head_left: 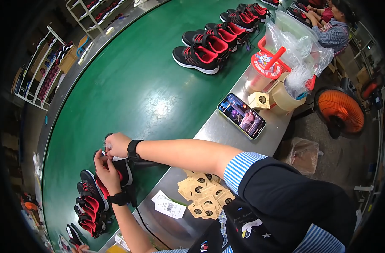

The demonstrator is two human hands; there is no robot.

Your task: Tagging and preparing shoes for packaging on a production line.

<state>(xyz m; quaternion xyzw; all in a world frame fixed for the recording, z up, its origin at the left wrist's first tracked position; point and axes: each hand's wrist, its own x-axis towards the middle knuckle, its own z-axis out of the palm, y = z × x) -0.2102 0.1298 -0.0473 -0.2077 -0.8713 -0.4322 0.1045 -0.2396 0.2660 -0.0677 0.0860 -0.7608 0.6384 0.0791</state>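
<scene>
On the smooth green belt (129, 92), both hands, left hand (107, 170), right hand (116, 144), grip mesh sneaker (124, 168)

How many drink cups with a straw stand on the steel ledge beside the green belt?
1: a sealed cup with a red straw on the steel ledge, beyond the phone. Plastic bags behind may hide more.

I see a green conveyor belt (129, 92) curving through the frame, with black-and-red shoes (201, 52) at upper right and more (89, 206) at lower left. Beside it, a steel ledge (226, 126) carries a phone (241, 115), brown tags (205, 194), a white label (169, 205) and a drink cup (262, 69).
</scene>
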